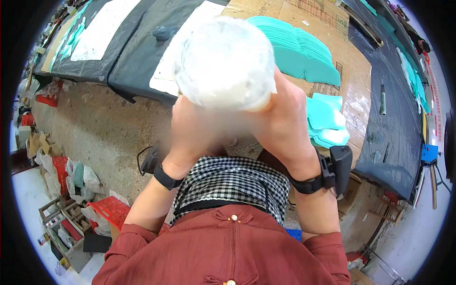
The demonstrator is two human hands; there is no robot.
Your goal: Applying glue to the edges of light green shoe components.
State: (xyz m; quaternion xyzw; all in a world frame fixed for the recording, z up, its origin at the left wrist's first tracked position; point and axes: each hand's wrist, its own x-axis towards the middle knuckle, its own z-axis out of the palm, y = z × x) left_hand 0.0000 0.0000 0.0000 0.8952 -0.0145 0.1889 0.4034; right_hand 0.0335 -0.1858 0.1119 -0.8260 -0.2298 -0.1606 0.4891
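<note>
A round, translucent white plastic container [225,61], whitish inside, is lifted close in front of me and hides part of the table behind it. My right hand [287,116] is closed round its right side, with the thumb side against the wall. My left hand [185,126] is closed at its lower left; a blur hides most of those fingers. To the right of the container, a fanned stack of turquoise sheet pieces [299,52] lies on the cardboard [356,90]. A smaller pile of turquoise pieces [327,121] is beside my right hand.
The dark-covered table [137,57] carries white sheets [107,28] and more turquoise pieces [73,40] at far left. A marker pen [383,99] lies on the right. Red crates [111,211], bags [85,178] and a wooden rack [61,228] stand on the floor at left.
</note>
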